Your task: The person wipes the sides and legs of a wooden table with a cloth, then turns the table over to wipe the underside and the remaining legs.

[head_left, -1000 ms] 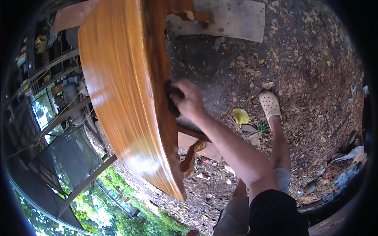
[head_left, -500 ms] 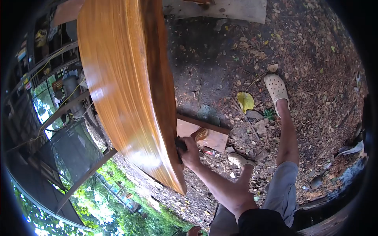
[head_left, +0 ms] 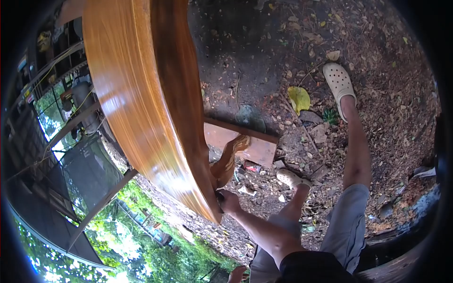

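Note:
A glossy, orange-brown wooden tabletop (head_left: 127, 94) with a darker, wavy edge (head_left: 177, 85) fills the left and centre. My right hand (head_left: 230, 202) is closed around a small dark pad (head_left: 220, 196), held against that edge near the slab's narrow lower end. Just above the hand, a curved wooden leg (head_left: 226, 162) comes out from under the slab. At the bottom border, my left hand (head_left: 237, 273) shows only in part, fingers a little apart and nothing visible in them.
A reddish-brown board (head_left: 262, 146) lies on the leaf-strewn soil beneath the curved leg. My feet, in beige clogs (head_left: 339, 82), stand to the right near a big yellow leaf (head_left: 299, 99). Metal framing and a dark screen (head_left: 92, 172) rise at the left, with greenery below.
My right hand has slid with the dark pad along the edge towards the slab's lower end, uncovering the curved leg. The view has shifted slightly.

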`<state>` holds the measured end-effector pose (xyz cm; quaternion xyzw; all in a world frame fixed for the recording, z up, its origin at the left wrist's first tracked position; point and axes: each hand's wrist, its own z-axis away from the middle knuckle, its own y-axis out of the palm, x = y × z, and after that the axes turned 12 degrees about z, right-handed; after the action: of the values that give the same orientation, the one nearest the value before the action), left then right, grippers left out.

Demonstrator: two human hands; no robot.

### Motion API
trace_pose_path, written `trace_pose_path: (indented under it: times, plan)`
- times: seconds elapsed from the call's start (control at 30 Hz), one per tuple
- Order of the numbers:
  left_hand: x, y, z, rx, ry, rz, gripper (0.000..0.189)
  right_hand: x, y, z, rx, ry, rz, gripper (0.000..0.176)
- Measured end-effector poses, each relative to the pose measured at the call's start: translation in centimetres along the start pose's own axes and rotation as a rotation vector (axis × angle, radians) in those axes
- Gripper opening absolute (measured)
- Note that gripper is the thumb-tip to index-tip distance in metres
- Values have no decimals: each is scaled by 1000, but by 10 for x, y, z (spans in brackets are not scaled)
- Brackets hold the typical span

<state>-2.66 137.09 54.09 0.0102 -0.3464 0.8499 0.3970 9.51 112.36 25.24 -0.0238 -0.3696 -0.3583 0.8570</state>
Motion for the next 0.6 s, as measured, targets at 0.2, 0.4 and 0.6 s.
trace_pose_path:
  times: [0.2,0.4,0.6]
  plan:
    - [26,-26,0,-19,-18,74,40,-56,-13,4,182,155,242,43]
    - [28,-15,-5,-32,-20,-20,39,4,-57,0,-229,25,-276,27]
    - [16,-9,2,-38,-23,-40,36,-13,-8,-5,140,-29,174,28]
